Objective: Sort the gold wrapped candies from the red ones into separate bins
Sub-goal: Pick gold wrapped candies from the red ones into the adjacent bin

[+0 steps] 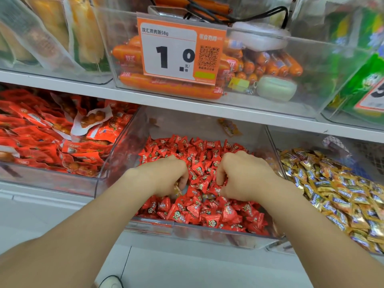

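Head: left hand [164,175], right hand [247,175] in red candies [207,215], mid bin [118,163].

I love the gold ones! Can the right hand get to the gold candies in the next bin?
Probably yes. The right hand is in the red candies; the gold candies lie in the open bin just beside it. Only a clear wall stands between them.

Bright, even light, soft shadows. The red candies [207,217] at centre are sharp. Glare streaks the clear bins [315,59] at twelve o'clock; the shelf [62,85] bows, and corners at ten and two o'clock blur.
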### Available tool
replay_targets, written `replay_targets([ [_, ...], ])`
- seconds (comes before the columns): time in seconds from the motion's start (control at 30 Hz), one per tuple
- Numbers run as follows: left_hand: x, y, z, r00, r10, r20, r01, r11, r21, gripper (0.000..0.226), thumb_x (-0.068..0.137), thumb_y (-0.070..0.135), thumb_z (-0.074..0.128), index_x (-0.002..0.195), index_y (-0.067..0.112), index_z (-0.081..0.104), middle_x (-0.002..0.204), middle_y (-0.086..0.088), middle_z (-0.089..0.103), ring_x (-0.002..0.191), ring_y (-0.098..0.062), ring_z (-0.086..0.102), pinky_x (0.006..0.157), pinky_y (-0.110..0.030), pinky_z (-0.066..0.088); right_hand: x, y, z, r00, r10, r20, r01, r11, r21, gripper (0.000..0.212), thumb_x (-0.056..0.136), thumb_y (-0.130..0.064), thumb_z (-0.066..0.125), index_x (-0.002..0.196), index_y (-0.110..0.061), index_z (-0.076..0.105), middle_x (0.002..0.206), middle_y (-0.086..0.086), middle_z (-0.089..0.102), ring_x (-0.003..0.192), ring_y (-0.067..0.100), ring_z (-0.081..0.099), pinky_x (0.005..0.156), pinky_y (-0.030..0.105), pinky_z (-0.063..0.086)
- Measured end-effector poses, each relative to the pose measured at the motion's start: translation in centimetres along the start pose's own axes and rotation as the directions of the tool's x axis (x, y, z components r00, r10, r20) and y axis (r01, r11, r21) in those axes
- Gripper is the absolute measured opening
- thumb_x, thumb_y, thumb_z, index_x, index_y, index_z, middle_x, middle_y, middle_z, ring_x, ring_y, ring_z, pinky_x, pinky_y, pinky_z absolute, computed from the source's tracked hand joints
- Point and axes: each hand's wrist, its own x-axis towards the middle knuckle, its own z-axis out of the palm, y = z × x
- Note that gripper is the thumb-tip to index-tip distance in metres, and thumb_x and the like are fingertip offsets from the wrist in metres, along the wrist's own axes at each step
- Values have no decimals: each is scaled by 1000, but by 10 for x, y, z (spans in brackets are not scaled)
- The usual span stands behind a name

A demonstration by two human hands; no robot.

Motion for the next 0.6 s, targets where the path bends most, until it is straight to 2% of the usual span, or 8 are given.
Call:
replay_targets([
  [0.1, 4, -3, 5, 1000, -27, 8, 27, 998, 48, 8, 83, 16, 80, 87, 13, 74, 91, -9, 73, 81, -25, 69, 68, -38, 56, -1, 0, 0, 998, -40, -51, 40, 999, -2, 24, 83, -18, 69, 100, -35, 72, 93, -13, 64, 95, 20, 68, 73, 32, 46],
  [0.2, 3, -4, 7, 999, -22, -47, 26, 996, 82, 10, 88, 20, 72, 92, 13, 67, 94, -10, 69, 88, -31, 67, 75, -42, 58, -2, -10, 8, 992, -92, -88, 104, 983, 149, 17, 83, -34, 66, 96, -36, 76, 75, -16, 64, 89, 14, 68, 74, 32, 51],
  [0.33, -8, -3, -7, 981, 2, -194, -36, 984, -172, 17, 98, 22, 68, 96, 23, 51, 86, 0, 65, 73, -13, 56, 61, -31, 42, 6, -15, 20, 990, -134, 42, 130, 988, 88, 24, 78, -53, 77, 94, -35, 77, 94, -15, 69, 95, 15, 66, 75, 33, 50],
  [0.43, -18, -4, -21, 945, -52, -322, -52, 951, -304, 9, 102, 23, 63, 99, 29, 56, 81, 6, 65, 67, -3, 56, 58, -21, 41, 11, -15, 23, 986, -140, 96, 133, 988, 76, 24, 79, -52, 78, 97, -35, 79, 96, -13, 70, 96, 16, 66, 72, 31, 46],
  [0.5, -22, -1, -27, 928, -114, -356, -19, 937, -348, 9, 105, 18, 54, 101, 22, 62, 72, 8, 60, 55, -3, 50, 49, -15, 34, 13, -17, 21, 979, -161, 127, 156, 986, 51, 23, 81, -50, 77, 98, -35, 80, 101, -13, 72, 101, 16, 64, 72, 31, 46],
  [0.6, -24, 4, -30, 913, -238, -330, 80, 900, -428, 31, 107, 24, 43, 84, 14, 61, 65, 1, 56, 57, -16, 48, 49, -25, 35, 15, -24, 20, 970, -166, 180, 163, 986, 33, 19, 82, -46, 76, 94, -31, 81, 98, -11, 71, 103, 16, 62, 75, 33, 50],
])
